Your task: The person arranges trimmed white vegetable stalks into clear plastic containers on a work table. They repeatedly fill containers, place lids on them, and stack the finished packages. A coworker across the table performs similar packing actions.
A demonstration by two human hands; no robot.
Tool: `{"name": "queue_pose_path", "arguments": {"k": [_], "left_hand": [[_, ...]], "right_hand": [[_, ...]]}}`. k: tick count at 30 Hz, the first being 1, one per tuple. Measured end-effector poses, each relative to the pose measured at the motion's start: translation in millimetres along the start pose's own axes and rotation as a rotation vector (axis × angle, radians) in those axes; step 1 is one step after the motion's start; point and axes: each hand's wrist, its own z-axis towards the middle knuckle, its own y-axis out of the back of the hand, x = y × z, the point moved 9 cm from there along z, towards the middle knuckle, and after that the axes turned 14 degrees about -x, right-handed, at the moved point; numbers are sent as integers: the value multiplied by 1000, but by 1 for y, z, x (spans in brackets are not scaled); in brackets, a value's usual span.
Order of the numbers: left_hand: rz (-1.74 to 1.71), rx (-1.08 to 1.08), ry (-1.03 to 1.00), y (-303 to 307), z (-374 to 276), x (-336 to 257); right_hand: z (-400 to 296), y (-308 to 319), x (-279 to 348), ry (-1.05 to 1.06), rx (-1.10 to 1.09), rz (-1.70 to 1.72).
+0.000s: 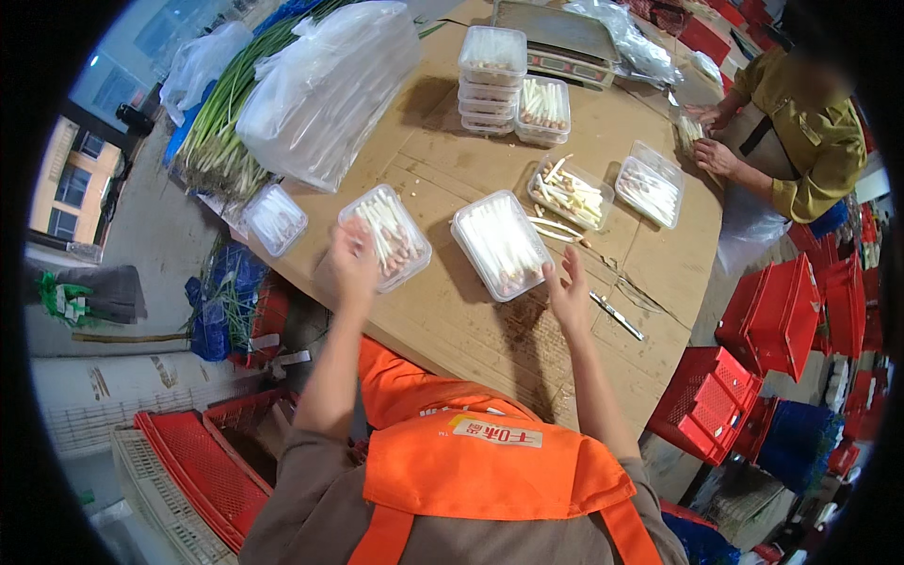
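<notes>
Trimmed white stalks with brownish root ends fill a clear plastic box (503, 244) in front of me on the cardboard-covered table (452, 339). At its right corner is my right hand (569, 286), palm inward and fingers apart; whether a fingertip touches the box is hard to see. My left hand (355, 256), blurred, overlaps the left edge of a second clear box (388, 236) of similar stalks. I cannot tell whether it grips that box. A few loose stalks (558, 229) lie between the middle box and another clear box (571, 194) holding jumbled pieces.
A box cutter (616, 315) lies on the right. Stacked boxes (492, 85) stand before a scale (565, 49). A white plastic bag (332, 92) and green scallions (233, 120) occupy the left. Across the table, a person's hands (713, 152) hold stalks. Red crates (706, 402) stand on the floor.
</notes>
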Motion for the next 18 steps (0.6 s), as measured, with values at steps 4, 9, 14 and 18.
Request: {"name": "queue_pose_path", "arguments": {"k": [4, 9, 14, 18], "left_hand": [[31, 621, 96, -52, -139, -5], [148, 831, 310, -54, -167, 22], [68, 748, 184, -39, -149, 7], [-121, 284, 174, -13, -106, -21]], "right_hand": [[-2, -56, -37, -380, 296, 135], [-59, -134, -5, -659, 233, 455], [-41, -123, 14, -389, 239, 409], [-53, -77, 21, -510, 301, 537]]}}
